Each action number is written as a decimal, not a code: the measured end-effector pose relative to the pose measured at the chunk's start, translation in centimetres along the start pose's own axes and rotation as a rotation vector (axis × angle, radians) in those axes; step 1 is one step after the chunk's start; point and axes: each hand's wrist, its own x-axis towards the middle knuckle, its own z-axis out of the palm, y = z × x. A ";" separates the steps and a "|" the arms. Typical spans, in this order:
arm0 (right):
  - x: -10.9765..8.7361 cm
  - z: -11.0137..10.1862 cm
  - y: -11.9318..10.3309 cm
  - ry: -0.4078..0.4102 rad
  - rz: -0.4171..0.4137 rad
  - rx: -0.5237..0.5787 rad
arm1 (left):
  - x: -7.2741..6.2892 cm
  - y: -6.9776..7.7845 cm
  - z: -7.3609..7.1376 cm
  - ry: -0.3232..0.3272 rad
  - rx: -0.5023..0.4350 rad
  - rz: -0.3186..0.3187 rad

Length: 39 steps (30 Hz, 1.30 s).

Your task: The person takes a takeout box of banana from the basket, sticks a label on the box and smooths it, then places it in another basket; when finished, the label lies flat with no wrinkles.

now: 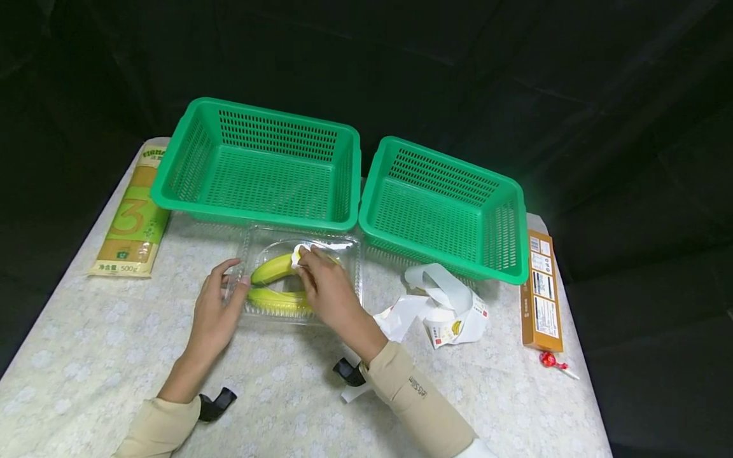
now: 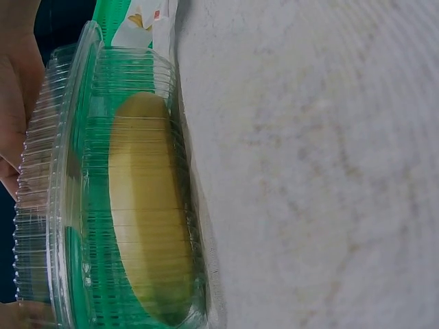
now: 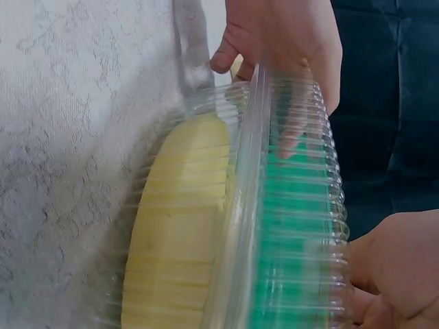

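A lidded clear plastic container (image 1: 359,273) stands on the table with two bananas inside, an upper banana (image 1: 273,268) and a lower banana (image 1: 275,299). My left hand (image 1: 216,312) grips its left side, thumb at the near corner and fingers spread along the edge. Over the lid, my right hand (image 1: 332,292) pinches a small white label (image 1: 296,256) with its fingertips, right at the plastic. The right wrist view shows the right hand (image 3: 401,267) with bent fingers against the ribbed lid. One banana (image 2: 147,205) shows through the ribbed wall in the left wrist view.
Two green baskets, a left basket (image 1: 269,219) and a right basket (image 1: 441,262), stand behind the container. A crumpled label strip (image 1: 452,318) lies to the right. Noodle pack (image 1: 130,219) is far left; an orange box (image 1: 543,292) and red lollipop (image 1: 548,359) lie far right.
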 end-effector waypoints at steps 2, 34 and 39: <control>0.0 0.0 0.0 0.003 -0.004 0.009 | 0.0 0.0 0.0 0.002 0.000 0.001; -2.1 0.2 -1.9 -0.263 0.045 -0.264 | 0.1 -0.2 0.2 0.013 0.012 0.017; -2.5 -0.1 -2.1 -0.333 0.056 -0.267 | 0.1 -0.2 0.3 0.025 0.004 0.020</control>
